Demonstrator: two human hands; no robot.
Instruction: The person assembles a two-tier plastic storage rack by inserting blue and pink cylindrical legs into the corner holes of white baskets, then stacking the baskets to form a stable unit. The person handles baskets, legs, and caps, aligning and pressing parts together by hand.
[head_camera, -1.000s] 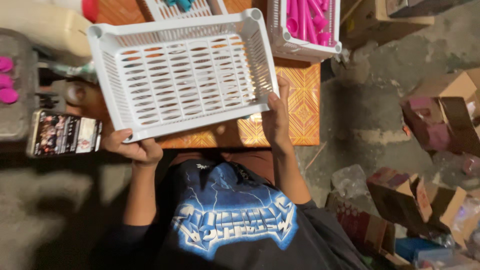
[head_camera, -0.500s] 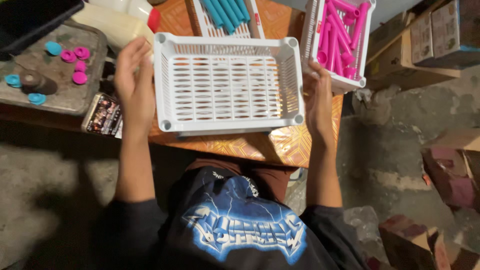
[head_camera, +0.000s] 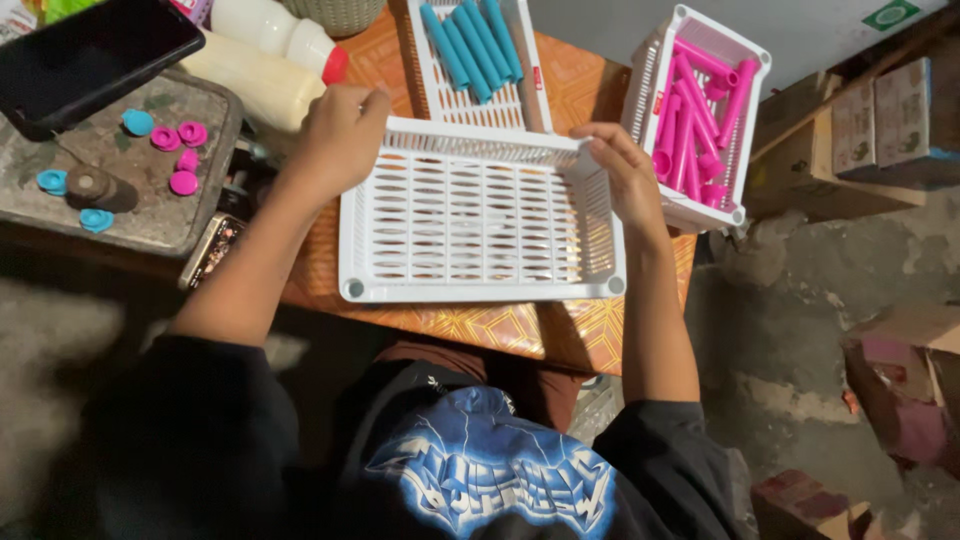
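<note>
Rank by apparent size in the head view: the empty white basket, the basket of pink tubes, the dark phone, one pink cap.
1. Empty white basket, held at its far corners by the left hand and right hand.
2. Basket of pink tubes, though tilted, so unsure.
3. Dark phone.
4. Pink cap.

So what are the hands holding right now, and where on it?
Both hands grip the empty white slotted basket at its far rim: left hand at one far corner, right hand at the other.
</note>
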